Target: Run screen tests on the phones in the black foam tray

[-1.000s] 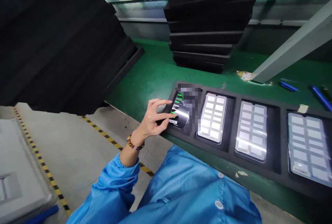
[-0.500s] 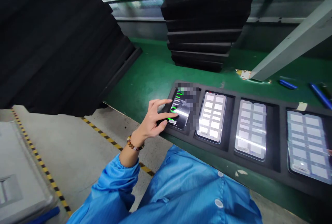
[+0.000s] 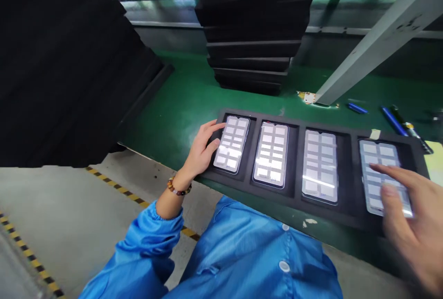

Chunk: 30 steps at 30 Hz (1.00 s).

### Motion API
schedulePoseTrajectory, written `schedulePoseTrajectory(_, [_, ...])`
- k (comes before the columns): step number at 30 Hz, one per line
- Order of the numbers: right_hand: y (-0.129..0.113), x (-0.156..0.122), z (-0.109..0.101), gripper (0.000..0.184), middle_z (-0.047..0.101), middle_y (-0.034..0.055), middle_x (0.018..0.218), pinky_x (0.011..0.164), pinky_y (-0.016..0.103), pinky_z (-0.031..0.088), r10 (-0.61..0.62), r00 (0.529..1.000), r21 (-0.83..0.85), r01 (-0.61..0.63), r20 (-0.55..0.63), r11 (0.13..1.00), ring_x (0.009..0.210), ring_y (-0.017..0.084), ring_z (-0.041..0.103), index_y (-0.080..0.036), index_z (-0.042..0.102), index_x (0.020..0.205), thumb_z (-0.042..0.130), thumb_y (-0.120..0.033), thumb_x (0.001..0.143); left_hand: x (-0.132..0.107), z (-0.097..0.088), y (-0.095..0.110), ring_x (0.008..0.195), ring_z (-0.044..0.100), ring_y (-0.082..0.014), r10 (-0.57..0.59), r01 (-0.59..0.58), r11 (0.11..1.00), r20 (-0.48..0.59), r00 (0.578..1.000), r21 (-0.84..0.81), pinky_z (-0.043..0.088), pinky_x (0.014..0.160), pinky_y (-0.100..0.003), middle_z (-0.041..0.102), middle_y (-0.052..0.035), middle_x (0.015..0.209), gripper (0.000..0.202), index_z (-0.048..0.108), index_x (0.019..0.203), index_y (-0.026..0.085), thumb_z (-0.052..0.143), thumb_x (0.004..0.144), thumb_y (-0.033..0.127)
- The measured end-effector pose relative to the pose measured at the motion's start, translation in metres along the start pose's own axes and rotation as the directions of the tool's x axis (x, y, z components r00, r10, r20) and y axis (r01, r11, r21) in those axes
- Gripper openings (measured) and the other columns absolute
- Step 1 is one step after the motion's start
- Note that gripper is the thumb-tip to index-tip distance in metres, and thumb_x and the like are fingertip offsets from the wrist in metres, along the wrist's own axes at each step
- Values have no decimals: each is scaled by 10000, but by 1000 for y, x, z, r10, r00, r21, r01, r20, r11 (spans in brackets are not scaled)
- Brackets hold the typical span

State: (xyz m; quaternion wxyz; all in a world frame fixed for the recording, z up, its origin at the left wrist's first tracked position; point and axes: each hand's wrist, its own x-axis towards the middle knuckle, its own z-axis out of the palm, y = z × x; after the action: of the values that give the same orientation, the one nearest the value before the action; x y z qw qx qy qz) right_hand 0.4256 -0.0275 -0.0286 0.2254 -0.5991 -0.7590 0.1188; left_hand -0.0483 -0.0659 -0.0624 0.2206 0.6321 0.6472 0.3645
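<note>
Several smartphones lie face up in a row in the recesses of a black foam tray (image 3: 296,188), their lit screens showing pale blocks in two columns. My left hand (image 3: 200,149), fingers apart, rests at the left edge of the leftmost phone (image 3: 232,144); its thumb and index fingertip are at the phone's side. Over the rightmost phone (image 3: 372,179) my right hand (image 3: 415,211) is open, index finger and thumb stretched out above its screen. Whether that fingertip touches the glass I cannot tell. Between them lie a second phone (image 3: 271,153) and a third phone (image 3: 320,166).
The tray sits along the front edge of a green bench (image 3: 187,100). Black curtains (image 3: 249,36) hang behind and at left. A grey post (image 3: 367,45) rises at the back right, near blue pens (image 3: 394,120) and yellow paper (image 3: 434,160).
The leftmost screen has gone from dark with green text to pale blocks. My left hand has drawn back to that phone's edge. My right hand has come in over the rightmost phone.
</note>
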Motion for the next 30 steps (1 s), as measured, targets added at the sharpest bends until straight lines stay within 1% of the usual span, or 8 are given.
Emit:
schedulePoseTrajectory(3, [-34,28,12,431,699,137,1388,1155,662,515,-207,975,147,193,82,970,1420,381,601,-477,606,1501,522,-441,1080,3,5,4,1355,596,-295,1,-1,1000,-19,1000,27,576,1093,-484,618,-144,1454,477,677,1470,252,480,1112,497])
schedulePoseTrajectory(5, [-60,53,26,404,699,138,1394,1193,649,498,-339,924,224,298,177,928,1440,368,579,-366,626,1473,499,-404,1092,7,6,5,1214,620,-267,3,-2,997,-9,1000,78,596,1024,-454,605,-135,1361,450,691,1458,257,490,1108,457])
schedulePoseTrajectory(7, [-84,77,43,403,684,155,1426,1202,634,494,-431,862,268,363,266,892,1479,359,541,-281,637,1447,453,-364,1099,12,5,6,1152,616,-260,0,-3,988,18,1000,155,593,1000,-462,570,-132,1341,448,686,1478,263,501,1098,413])
schedulePoseTrajectory(10, [-107,104,71,423,680,145,1470,1208,634,468,-510,800,272,438,317,857,1499,346,509,-242,622,1444,400,-285,1087,20,6,11,1095,630,-260,-25,12,963,47,999,270,587,1002,-508,542,-136,1365,464,684,1495,264,503,1082,373])
schedulePoseTrajectory(13, [-114,115,89,440,673,133,1511,1203,642,444,-516,784,219,468,344,856,1515,354,479,-230,597,1463,384,-264,1080,23,10,18,1133,630,-298,-26,2,922,57,998,388,586,1017,-555,530,-162,1450,489,666,1524,261,499,1077,371])
schedulePoseTrajectory(16, [-113,115,93,436,671,127,1526,1188,641,430,-522,780,174,494,346,852,1511,363,477,-226,594,1458,370,-257,1085,22,13,24,1283,576,-367,13,-33,872,44,999,488,582,1050,-588,514,-184,1541,505,637,1550,251,493,1081,368])
schedulePoseTrajectory(20, [-112,106,91,437,670,103,1545,1185,614,416,-563,758,158,544,328,824,1500,352,494,-233,576,1473,368,-227,1089,15,17,30,1403,513,-399,45,-56,837,33,998,545,576,1096,-614,509,-184,1596,498,630,1546,243,513,1078,363])
schedulePoseTrajectory(30, [-111,63,80,405,722,98,1480,1138,528,411,-635,701,123,635,323,763,1502,337,518,-200,545,1485,433,-192,1096,-20,16,49,1418,527,-403,5,-28,809,41,999,587,587,1112,-612,523,-202,1627,525,644,1551,190,547,1057,340])
